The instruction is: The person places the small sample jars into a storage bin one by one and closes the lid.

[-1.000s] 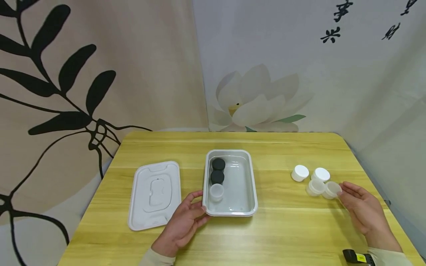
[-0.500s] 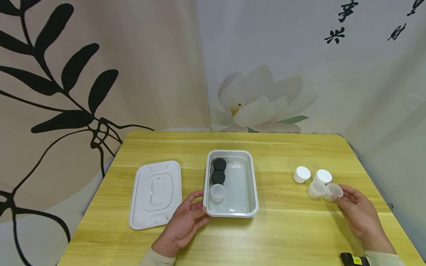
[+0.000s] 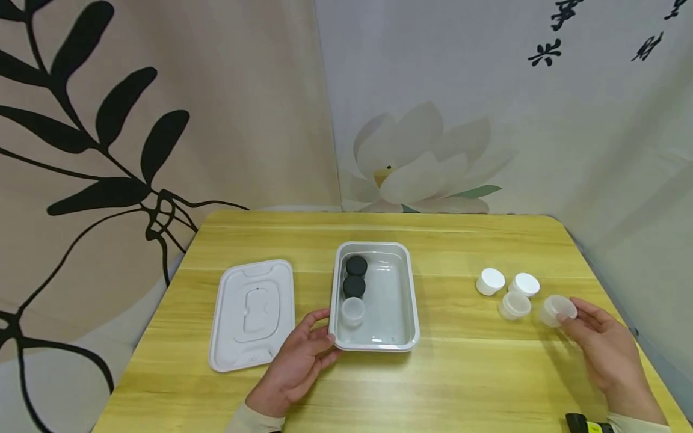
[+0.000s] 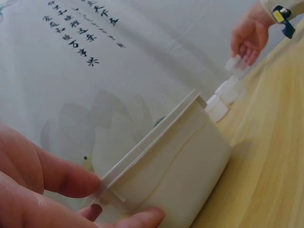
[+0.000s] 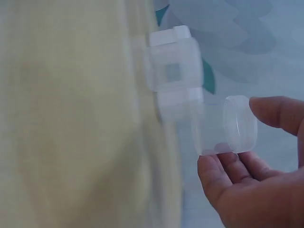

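"Where's the right hand (image 3: 612, 352)?"
"Far right, fingers pinching a translucent jar (image 3: 556, 311) just beside three more jars (image 3: 514, 307) on the surface (image 3: 460, 391)!"
"And the left hand (image 3: 298, 367)?"
"Fingers gripping the near-left corner of the white tray (image 3: 387, 313)!"
"What's inside it?"
"Two round black-topped pieces (image 3: 354, 286) and a clear jar (image 3: 353, 311), lined up along its left wall!"

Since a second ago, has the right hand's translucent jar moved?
Yes: in head view, the held jar moved right, away from the translucent jar on the table.

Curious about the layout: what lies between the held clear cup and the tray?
In the head view, another clear cup, then bare tabletop to the tray.
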Available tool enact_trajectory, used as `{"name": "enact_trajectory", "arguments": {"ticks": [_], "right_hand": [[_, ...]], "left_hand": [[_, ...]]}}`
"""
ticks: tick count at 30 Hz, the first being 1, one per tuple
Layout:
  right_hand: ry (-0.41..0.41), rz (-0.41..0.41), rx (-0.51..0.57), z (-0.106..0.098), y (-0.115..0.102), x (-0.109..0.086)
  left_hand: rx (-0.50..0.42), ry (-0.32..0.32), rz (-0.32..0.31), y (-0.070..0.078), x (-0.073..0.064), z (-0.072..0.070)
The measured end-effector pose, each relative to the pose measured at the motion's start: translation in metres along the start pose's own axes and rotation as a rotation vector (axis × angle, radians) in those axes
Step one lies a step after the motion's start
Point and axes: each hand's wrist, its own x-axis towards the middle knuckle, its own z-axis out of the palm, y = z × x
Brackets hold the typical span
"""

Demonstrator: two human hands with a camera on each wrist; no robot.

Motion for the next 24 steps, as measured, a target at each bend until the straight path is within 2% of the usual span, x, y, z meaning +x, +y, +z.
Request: {"name": "enact_trajectory", "arguments": {"ticks": [6,10,16,24], "right_hand": [[-0.002,-0.091,-0.054,0.014,-0.021,-0.011],[-0.063,-0.172,-0.115,0.035,-0.033,-0.016],[-0.164,-0.268,-0.297,0.074,-0.050,-0.017],[-0.311,-0.297,-0.277,0.121,-0.057,-0.016]], "left_hand": [[0.001,0.005,0.001,0.000,0.000,-0.001],[-0.001,0.000,0.005,0.000,0.001,-0.001],[-0.002,-0.001,0.008,0.000,0.001,0.001],[0.003,-0.002,0.006,0.001,0.000,0.001]]}}
